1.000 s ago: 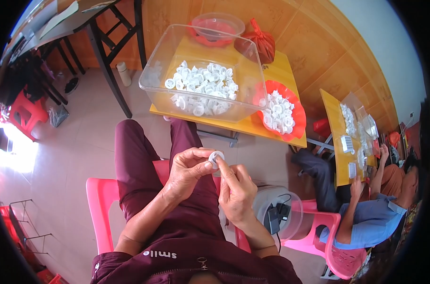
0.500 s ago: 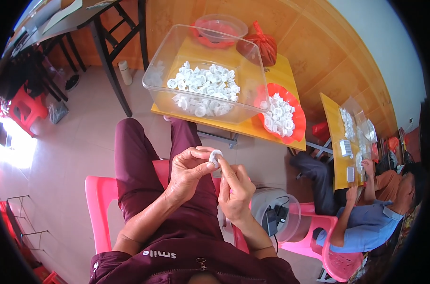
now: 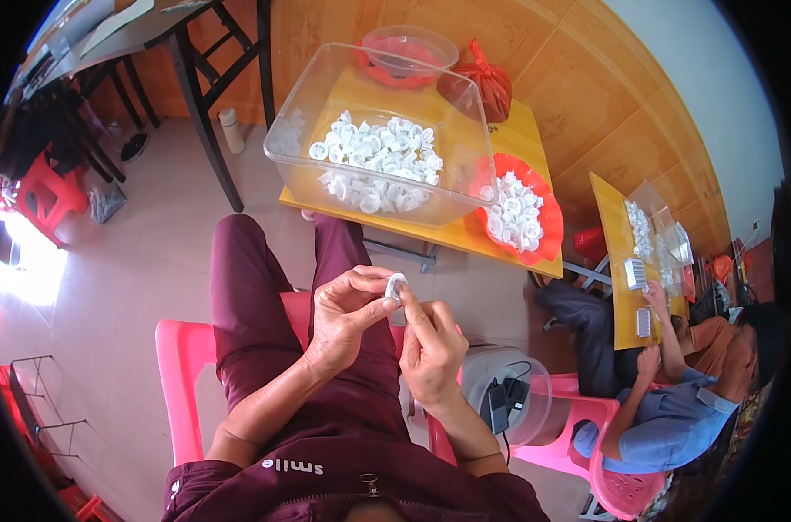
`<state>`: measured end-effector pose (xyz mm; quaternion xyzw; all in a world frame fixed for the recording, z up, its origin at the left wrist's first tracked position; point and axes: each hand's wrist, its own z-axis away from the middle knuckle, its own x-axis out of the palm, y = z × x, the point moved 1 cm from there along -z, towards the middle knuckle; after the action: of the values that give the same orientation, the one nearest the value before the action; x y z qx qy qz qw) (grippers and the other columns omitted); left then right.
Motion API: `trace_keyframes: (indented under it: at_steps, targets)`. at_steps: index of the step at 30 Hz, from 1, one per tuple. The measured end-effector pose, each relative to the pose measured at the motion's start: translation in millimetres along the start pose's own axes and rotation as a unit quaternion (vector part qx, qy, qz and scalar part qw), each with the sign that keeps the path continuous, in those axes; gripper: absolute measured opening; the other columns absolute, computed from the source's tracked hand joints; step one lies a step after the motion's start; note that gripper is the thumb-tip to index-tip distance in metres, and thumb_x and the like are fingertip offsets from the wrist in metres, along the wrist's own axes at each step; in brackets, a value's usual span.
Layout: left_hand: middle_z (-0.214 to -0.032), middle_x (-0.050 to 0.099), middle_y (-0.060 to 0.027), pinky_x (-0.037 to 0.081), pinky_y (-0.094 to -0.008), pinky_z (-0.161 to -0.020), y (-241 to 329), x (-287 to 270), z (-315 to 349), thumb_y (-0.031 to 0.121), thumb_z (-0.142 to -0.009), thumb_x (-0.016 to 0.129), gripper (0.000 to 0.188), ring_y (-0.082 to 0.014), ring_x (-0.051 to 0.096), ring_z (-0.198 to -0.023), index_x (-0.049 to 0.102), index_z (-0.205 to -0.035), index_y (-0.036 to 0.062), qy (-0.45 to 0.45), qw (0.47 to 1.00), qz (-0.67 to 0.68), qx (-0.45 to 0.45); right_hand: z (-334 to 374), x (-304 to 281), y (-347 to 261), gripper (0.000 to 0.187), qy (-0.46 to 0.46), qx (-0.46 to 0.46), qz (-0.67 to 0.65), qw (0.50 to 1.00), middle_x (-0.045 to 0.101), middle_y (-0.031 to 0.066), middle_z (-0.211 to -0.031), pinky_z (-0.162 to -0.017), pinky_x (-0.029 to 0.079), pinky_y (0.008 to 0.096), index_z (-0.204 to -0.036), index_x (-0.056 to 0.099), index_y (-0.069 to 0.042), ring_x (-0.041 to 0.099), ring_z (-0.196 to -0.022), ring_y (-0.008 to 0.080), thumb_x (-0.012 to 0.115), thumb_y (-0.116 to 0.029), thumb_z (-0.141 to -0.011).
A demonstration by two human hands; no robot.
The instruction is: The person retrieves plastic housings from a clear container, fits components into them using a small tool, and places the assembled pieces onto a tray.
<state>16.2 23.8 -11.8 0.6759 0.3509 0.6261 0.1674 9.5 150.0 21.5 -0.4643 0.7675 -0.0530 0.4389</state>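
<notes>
Over my lap, my left hand [image 3: 348, 309] pinches a small round white plastic part [image 3: 395, 285] between thumb and fingers. The index finger of my right hand [image 3: 433, 344] presses against the near right side of this part, with its other fingers curled in. Whether anything small sits in the right fingers is hidden. Beyond my knees stands a clear plastic bin [image 3: 278, 157] with many similar white parts [image 3: 382, 161] heaped in it. To its right, a red scalloped dish [image 3: 548, 235] holds more of them.
Bin and dish stand on a yellow wooden table [image 3: 535, 143], with a red tied bag [image 3: 487, 91] and a clear bowl [image 3: 408, 48] behind. At right a co-worker sits on a pink chair [image 3: 617, 474] beside another yellow table [image 3: 626, 326]. A clear tub [image 3: 535, 409] with black adapters stands beside me.
My hands hold nearly the same pose, the white part turned slightly between my fingers. At the right, the co-worker's far hand has moved toward the white tray on their table.
</notes>
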Motion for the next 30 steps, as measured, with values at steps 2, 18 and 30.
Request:
trace_keyframes:
  at_steps: [2,18,30]
  targets:
    - [-0.106,0.059,-0.0117,0.049,-0.0315,-0.086,-1,-1,0,-0.008,-0.078,0.066,0.015,-0.0162,0.058,-0.097,0.063,-0.089,0.0013,0.01,1.0,-0.023,0.015,0,2,1,0.053,-0.003,0.006,-0.012,1.0,0.049,0.0055,-0.071,-0.05,0.045,0.0309,-0.122,0.06,-0.015,0.054,-0.057,0.0185,0.061,0.007,-0.074]
    - [-0.107,0.061,-0.012,0.049,-0.0296,-0.087,4,-2,-5,-0.003,-0.081,0.064,0.024,-0.0145,0.059,-0.096,0.061,-0.105,-0.002,-0.053,0.998,-0.04,-0.003,-10,-21,3,0.039,-0.025,0.054,-0.072,0.996,0.051,0.0077,-0.07,-0.054,0.044,0.029,-0.112,0.064,-0.007,0.055,-0.059,0.0181,0.057,0.009,-0.077]
    - [-0.112,0.061,-0.0157,0.048,-0.0365,-0.09,2,-4,1,0.009,-0.087,0.06,0.022,-0.0217,0.06,-0.102,0.061,-0.108,0.0023,-0.045,0.991,0.067,-0.106,-8,-24,-2,0.037,-0.026,0.03,-0.077,0.996,0.053,0.0069,-0.071,-0.052,0.046,0.0291,-0.111,0.066,-0.008,0.056,-0.058,0.0179,0.061,0.007,-0.077]
